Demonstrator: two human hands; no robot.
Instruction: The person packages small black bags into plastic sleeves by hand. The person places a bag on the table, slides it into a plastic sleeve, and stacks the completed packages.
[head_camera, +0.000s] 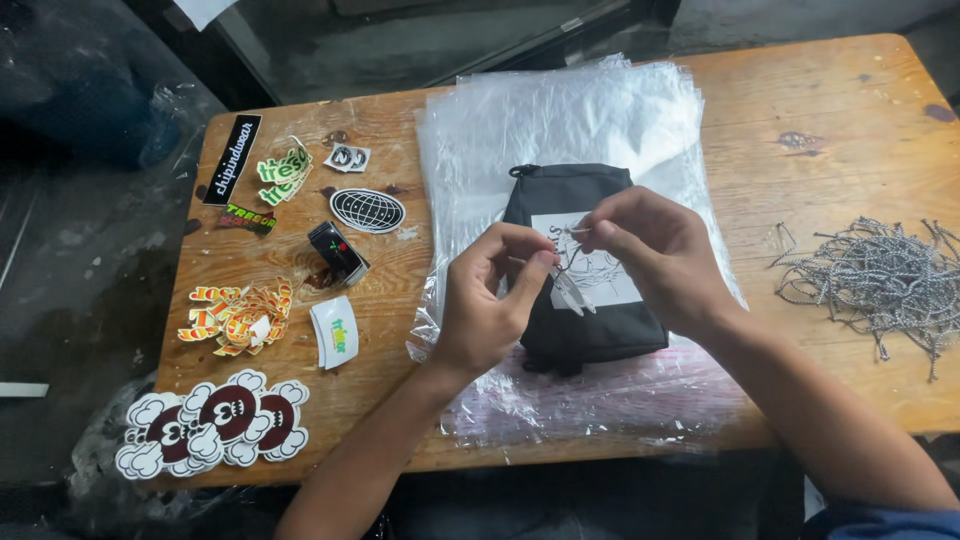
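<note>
Fingertips of both our hands meet over the black pouch (585, 330): our left hand (485, 300) pinches a thin pale cord or chain end (572, 290) between thumb and forefinger, and our right hand (655, 255) pinches its other end at about two o'clock from the left. We judge it light, limp and slippery, best taken close to its tips. It looks silvery and threadlike, hanging over the pouch's white printed patch. That pouch lies on a stack of clear plastic bags (560, 110) mid-table. Stickers (240, 320) spread at nine o'clock; a heap of ball chains (880, 280) sits at three o'clock.
</note>
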